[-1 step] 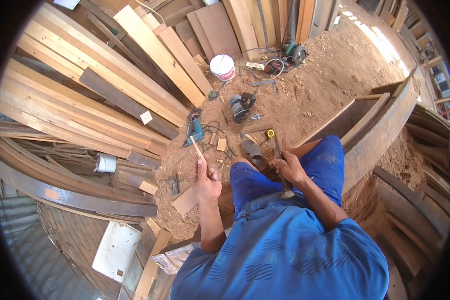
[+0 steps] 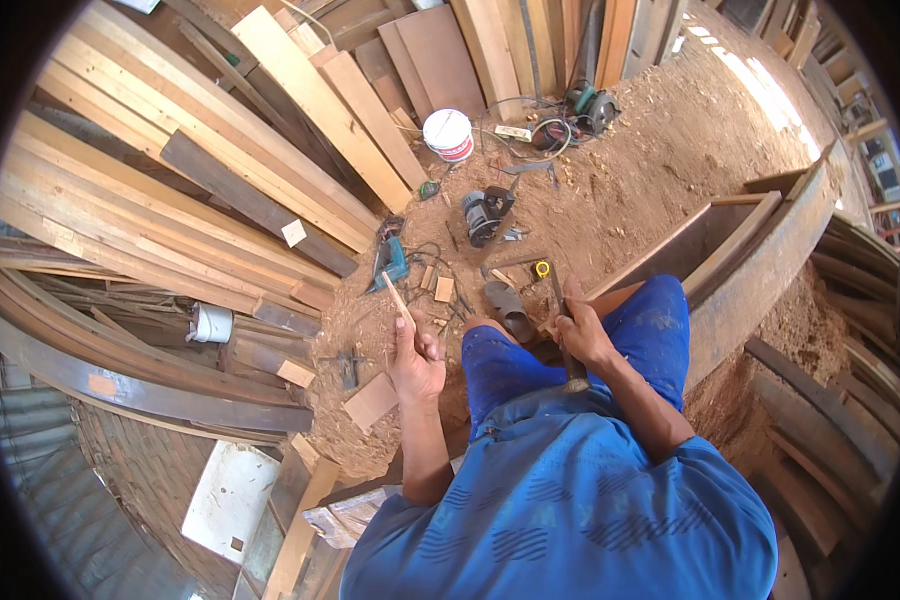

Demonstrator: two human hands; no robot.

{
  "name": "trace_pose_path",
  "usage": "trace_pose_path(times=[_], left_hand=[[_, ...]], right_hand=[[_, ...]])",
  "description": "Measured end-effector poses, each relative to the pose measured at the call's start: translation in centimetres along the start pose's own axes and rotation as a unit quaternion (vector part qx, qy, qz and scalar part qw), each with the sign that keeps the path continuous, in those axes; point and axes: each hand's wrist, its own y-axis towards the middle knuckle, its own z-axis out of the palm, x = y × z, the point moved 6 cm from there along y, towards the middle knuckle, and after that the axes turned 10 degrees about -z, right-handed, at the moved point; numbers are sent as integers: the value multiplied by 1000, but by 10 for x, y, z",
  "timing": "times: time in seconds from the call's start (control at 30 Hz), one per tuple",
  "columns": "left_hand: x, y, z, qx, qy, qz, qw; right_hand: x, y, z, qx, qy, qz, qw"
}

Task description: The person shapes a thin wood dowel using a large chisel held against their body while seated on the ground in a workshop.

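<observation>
My left hand is raised and pinches a thin, pale wooden stick, which points up and away from me. My right hand is wrapped around a long, dark tool that looks like a chisel. Its round butt end is toward my shirt and its narrow end points away from me. The fingers hide the tool's middle. Between my knees, on the ground, lies a grey-brown shoe. Just past my right hand is a yellow tape measure.
Ahead on the sawdust-covered ground lie a router, a teal power drill, a circular saw and cables. A white bucket stands farther off. Stacked planks fill the left. A long curved wooden piece lies beside my right knee.
The butt end of the chisel-like tool has shifted slightly up, away from my shirt. My left hand keeps its hold on the stick, almost still.
</observation>
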Motion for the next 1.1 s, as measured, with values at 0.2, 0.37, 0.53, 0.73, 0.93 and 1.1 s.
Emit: trace_pose_path(times=[0.2, 0.37, 0.53, 0.73, 0.93, 1.1], left_hand=[[-18, 17, -11, 0, 13, 25, 1000], [-26, 7, -59, -104, 44, 6, 994], [-51, -29, -121, -248, -11, 39, 968], [-53, -98, -170, -392, -33, 117, 912], [-11, -185, -221, -648, 187, 87, 733], [80, -240, -246, -766, 152, 37, 624]], right_hand=[[83, 42, 32, 39, -122, 15, 992], [29, 79, 81, 164, -272, -62, 946], [-17, 128, 122, 230, -368, -23, 901], [44, 163, 197, 322, -417, -93, 845], [36, 191, 251, 454, -514, -91, 722], [1, 216, 293, 491, -518, -116, 691]])
